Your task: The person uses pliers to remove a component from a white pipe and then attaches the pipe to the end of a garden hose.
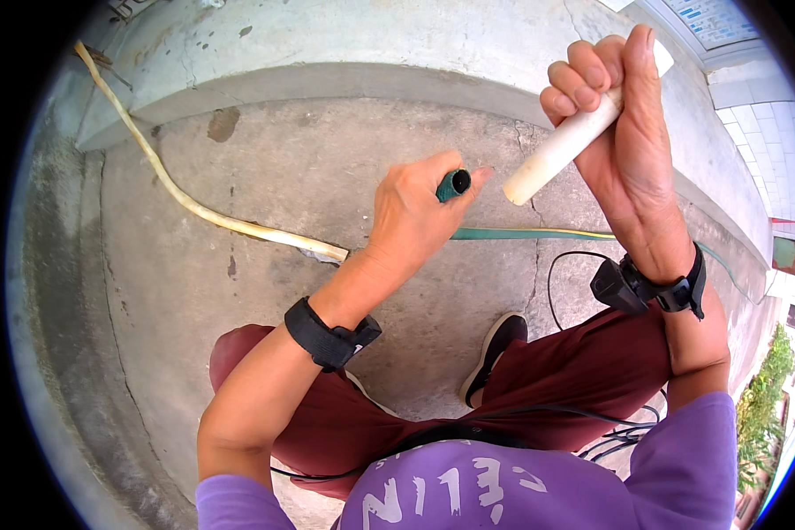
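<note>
My left hand is wrapped round the green tube; my right hand, closed, holds the white pipe to its right. I judge this positioning; next calls for aligned ends.

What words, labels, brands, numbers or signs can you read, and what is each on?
Purple shirt: large white lettering, not copied out here.
Left wrist strap: tiny white mark, too small to read.
Blue-and-white panel, upper right: any text is too small to read.
White cylinder, green hose end: no writing visible.
</note>
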Action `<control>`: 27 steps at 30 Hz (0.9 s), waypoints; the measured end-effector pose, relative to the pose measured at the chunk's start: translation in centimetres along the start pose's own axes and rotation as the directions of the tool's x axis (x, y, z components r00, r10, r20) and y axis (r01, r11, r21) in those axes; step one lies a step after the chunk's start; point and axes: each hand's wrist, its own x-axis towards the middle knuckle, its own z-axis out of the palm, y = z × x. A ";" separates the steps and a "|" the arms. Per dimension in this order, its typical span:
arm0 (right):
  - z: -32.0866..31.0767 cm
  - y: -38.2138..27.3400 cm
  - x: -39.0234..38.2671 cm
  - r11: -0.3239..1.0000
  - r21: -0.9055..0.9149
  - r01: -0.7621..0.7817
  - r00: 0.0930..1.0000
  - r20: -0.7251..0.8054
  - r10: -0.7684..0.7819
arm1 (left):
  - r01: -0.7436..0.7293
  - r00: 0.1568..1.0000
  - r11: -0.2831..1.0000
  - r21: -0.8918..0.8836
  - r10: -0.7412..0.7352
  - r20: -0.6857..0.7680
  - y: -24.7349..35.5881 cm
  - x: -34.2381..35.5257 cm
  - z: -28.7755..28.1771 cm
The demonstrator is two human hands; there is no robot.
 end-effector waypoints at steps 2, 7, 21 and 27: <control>0.7 -0.1 0.6 0.983 0.181 0.016 1.000 0.009 -0.018 | 0.018 0.998 1.000 -0.026 -0.017 0.057 0.1 -0.4 0.2; 1.1 1.5 0.6 0.990 0.132 -0.048 0.999 -0.001 0.048 | 0.085 0.992 0.974 -0.211 -0.062 0.113 1.1 -0.6 0.5; 0.3 -1.6 0.1 0.838 -0.538 -0.090 0.961 0.175 0.215 | 0.080 0.996 0.953 -0.293 -0.069 0.048 0.6 0.3 -0.7; -1.0 -2.3 -0.1 0.959 -0.225 -0.175 0.881 0.399 0.254 | 0.144 0.988 0.961 -0.236 -0.128 0.082 -0.2 1.3 -1.4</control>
